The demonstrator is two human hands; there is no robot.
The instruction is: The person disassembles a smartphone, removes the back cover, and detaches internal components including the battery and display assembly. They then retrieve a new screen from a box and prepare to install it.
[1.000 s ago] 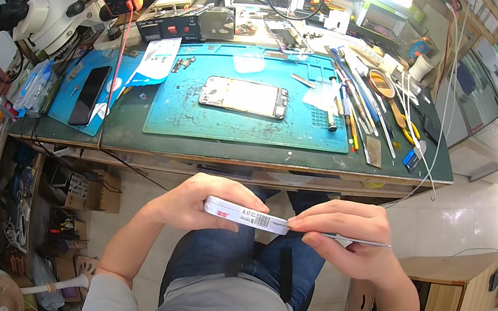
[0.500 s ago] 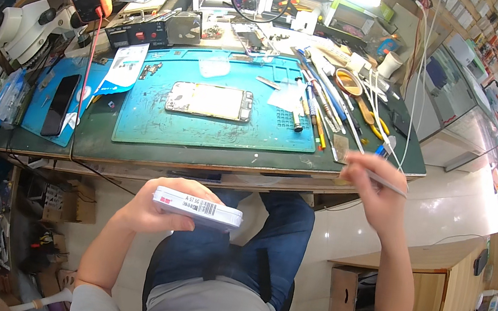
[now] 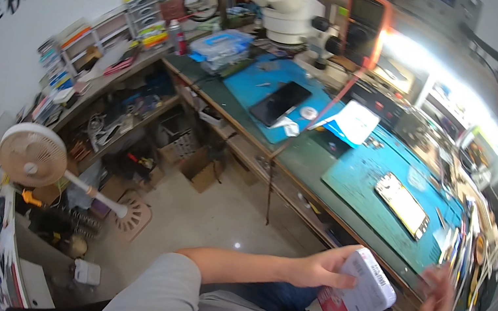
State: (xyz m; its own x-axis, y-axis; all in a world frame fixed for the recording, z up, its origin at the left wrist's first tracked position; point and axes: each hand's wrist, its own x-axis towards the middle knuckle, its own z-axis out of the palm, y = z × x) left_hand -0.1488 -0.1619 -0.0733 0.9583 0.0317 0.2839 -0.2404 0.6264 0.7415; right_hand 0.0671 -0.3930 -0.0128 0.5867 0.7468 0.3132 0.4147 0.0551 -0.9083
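Note:
My left hand (image 3: 329, 269) is closed around a flat white-and-red box (image 3: 360, 298) with rounded corners and a printed label on one end. The box is over my lap, in front of the bench. My right hand (image 3: 435, 300) is raised near the front edge of the bench, right of the box. Motion smears its fingers, so what they hold, if anything, is unclear. Beyond both hands, an opened phone (image 3: 401, 206) with its pale inside showing lies on a blue-green work mat (image 3: 351, 180). A dark phone (image 3: 280, 103) lies farther left on another blue mat.
Hand tools (image 3: 478, 252) and cables crowd the bench's right end. A white microscope (image 3: 284, 18) and an orange-framed multimeter (image 3: 362, 29) stand at the back. Left of me are a pedestal fan (image 3: 32, 155), cluttered shelves and a cardboard box (image 3: 200, 170) below the bench.
My view has swung left, bringing the fan and shelves in. The box has turned to show its broad face. The thin grey tool in my right hand earlier cannot be made out now.

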